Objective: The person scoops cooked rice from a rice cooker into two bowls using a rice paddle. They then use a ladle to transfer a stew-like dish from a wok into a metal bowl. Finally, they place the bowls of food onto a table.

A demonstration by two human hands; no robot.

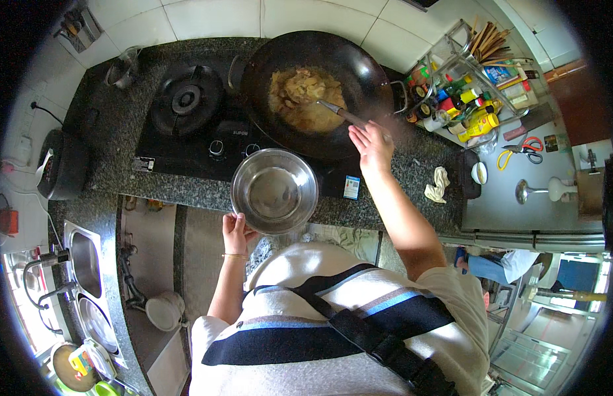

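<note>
My right hand (374, 143) grips the wooden handle (355, 119) of a metal cooking utensil, whose head is lost in the food. The utensil reaches into a large dark wok (371, 74) on the right side of the gas cooktop. Yellowish-brown food in broth (306, 106) fills the wok's middle. With my left hand (237, 232) I hold a round stainless steel bowl (274, 193) by its near left rim, tilted at the cooktop's front edge, close to the wok. No food shows inside the bowl.
An unused burner (187, 100) is left of the wok. On the right are a rack of bottles (479, 111), scissors (522, 151), a ladle (526, 190) and a crumpled cloth (437, 184). A double sink (86, 262) lies at the left. Another person's legs (487, 267) show at the lower right.
</note>
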